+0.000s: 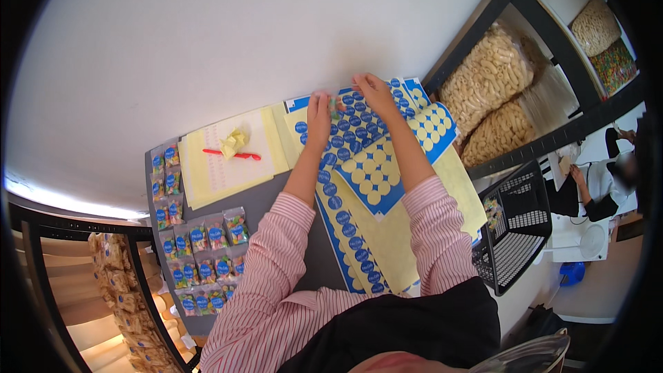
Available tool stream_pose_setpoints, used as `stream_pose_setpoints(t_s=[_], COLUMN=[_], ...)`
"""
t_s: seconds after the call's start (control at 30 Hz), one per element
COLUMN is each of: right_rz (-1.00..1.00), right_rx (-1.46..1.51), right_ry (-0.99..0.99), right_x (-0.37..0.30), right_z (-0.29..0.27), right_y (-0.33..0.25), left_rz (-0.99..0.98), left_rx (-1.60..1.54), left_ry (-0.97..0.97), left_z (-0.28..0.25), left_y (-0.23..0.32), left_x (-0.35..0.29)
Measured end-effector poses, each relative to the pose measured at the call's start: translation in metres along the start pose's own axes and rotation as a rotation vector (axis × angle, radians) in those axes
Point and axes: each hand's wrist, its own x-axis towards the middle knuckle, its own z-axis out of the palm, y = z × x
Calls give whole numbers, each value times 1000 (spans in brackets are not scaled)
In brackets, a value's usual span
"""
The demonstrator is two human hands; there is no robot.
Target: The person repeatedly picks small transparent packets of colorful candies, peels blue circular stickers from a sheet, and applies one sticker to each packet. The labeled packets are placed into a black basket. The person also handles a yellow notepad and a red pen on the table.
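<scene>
My left hand [318, 116] is closed on a small clear bag of colourful candy [337, 106], held over the sticker sheets. To its right, my right hand [375, 94] has its fingertips pinched together near the sheets' far edge; whatever may be in them is too small to make out. Beneath both hands lie sheets of round blue stickers [358, 119]. Partly peeled blue sheets with pale yellow circles [373, 178] curl up between and beside my forearms.
Several labelled candy bags [199, 238] stand in rows on the grey table [266, 202] at left. A red pen [231, 155] and crumpled yellow paper [235, 143] rest on papers. At right are a black crate [514, 228] and shelved bags of puffed snacks [489, 69]. Another person [597, 183] sits far right.
</scene>
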Motion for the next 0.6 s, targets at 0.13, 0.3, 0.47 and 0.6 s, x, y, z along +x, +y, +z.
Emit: stream_pose_setpoints(t_s=[0.13,0.3,0.47,0.6], right_rz=[-185,-227,-183,-35], right_rx=[-133,192,367,319], right_ry=[-110,-39,131,307], right_x=[-61,-115,-191,-241], right_z=[-8,-21,-39,-67], right_y=[-65,-84,-70,-52], left_rz=[34,27,405,749], left_rx=[144,455,875,607], left_ry=[-346,-646,-591,-434], left_z=[11,19,-6,-56], left_y=[44,108,236,396], left_x=[-5,-46,-83,-114])
